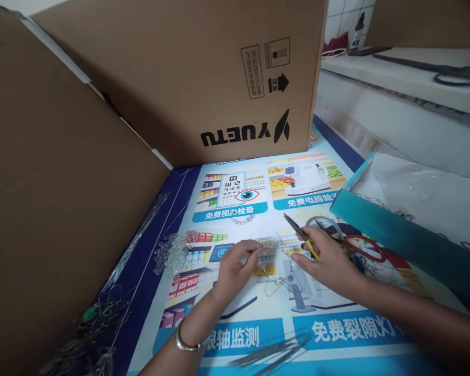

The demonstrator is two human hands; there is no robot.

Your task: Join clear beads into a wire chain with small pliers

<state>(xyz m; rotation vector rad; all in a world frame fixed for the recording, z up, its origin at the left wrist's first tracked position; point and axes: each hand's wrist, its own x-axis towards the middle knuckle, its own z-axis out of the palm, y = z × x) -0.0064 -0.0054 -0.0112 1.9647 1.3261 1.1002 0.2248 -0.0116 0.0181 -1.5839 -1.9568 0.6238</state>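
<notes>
My left hand (pixel 238 263) pinches a thin wire (pixel 264 277) between thumb and fingertips. Clear beads (pixel 284 281) sit on the lower part of this looping wire, over the printed sheet. To the right, my right hand (pixel 327 258) is closed around small yellow-handled scissors (pixel 303 237), their dark pointed blades aimed up and left, away from the wire. Left of my left hand lies a heap of clear beads (pixel 176 253). A short curved row of beads (pixel 243 220) rests farther back.
A large cardboard box (pixel 172 68) walls off the back and left. At right stands a teal box (pixel 391 230) with wires inside. Red-handled scissors (pixel 362 248) and a wire coil (pixel 323 224) lie beside it. Cut wires (pixel 274 351) lie in front; tangled wires (pixel 97 324) are at left.
</notes>
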